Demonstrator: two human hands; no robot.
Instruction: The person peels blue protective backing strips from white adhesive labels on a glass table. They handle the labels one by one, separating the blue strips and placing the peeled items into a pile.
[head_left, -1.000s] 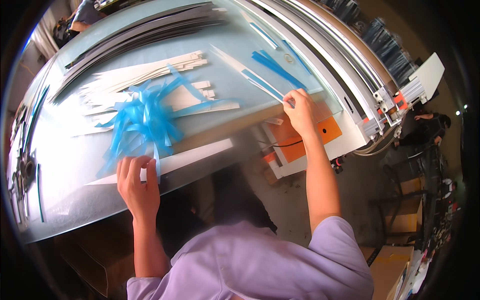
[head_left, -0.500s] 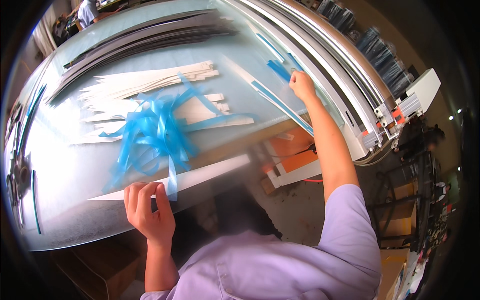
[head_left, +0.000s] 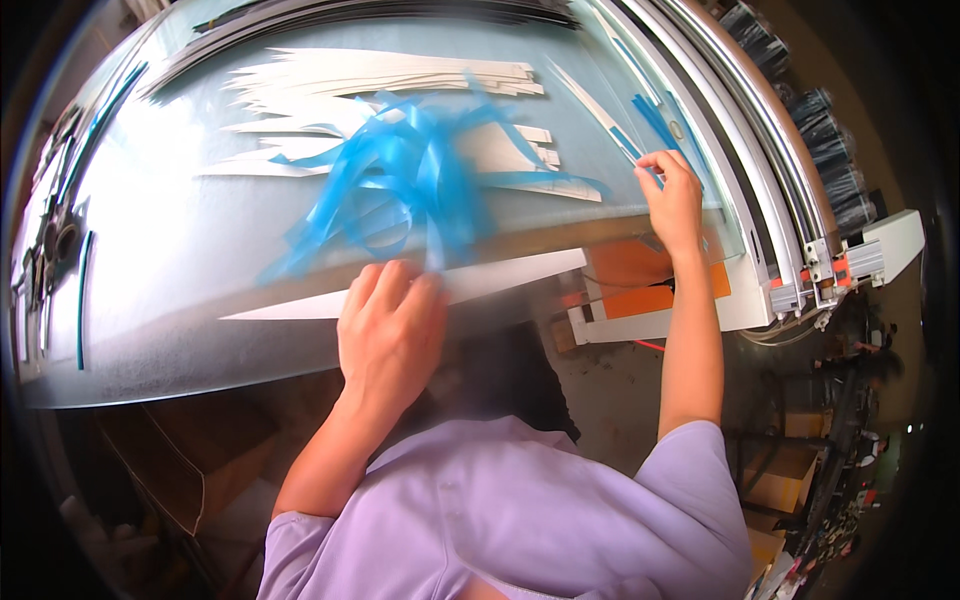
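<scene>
My left hand (head_left: pixel 390 320) is curled with its fingertips blurred over a long white strip (head_left: pixel 515 272) at the table's near edge. Whatever its fingers close on is hidden. One tail of a tangle of translucent blue film ribbons (head_left: pixel 410 165) hangs down to those fingertips. To the right, my right hand (head_left: pixel 674 200) is raised with its fingers bent and the thumb apart, nothing visible between them. It is nearest the end of a narrow white-and-blue strip (head_left: pixel 600 115). Just beyond it lies a blue piece (head_left: pixel 655 120) beside a small ring (head_left: pixel 676 131).
Fanned white strips (head_left: pixel 390 72) lie behind the ribbons, with dark strips (head_left: pixel 370 25) farther back. A machine rail (head_left: pixel 740 150) borders the table's right side, ending in a white housing (head_left: pixel 890 255). Tools (head_left: pixel 62 240) lie along the left edge. A cardboard box (head_left: pixel 200 450) stands below.
My right hand has drawn back from the blue piece and ring toward me. My left hand has moved right along the white strip, its fingers now more curled. The view has shifted.
</scene>
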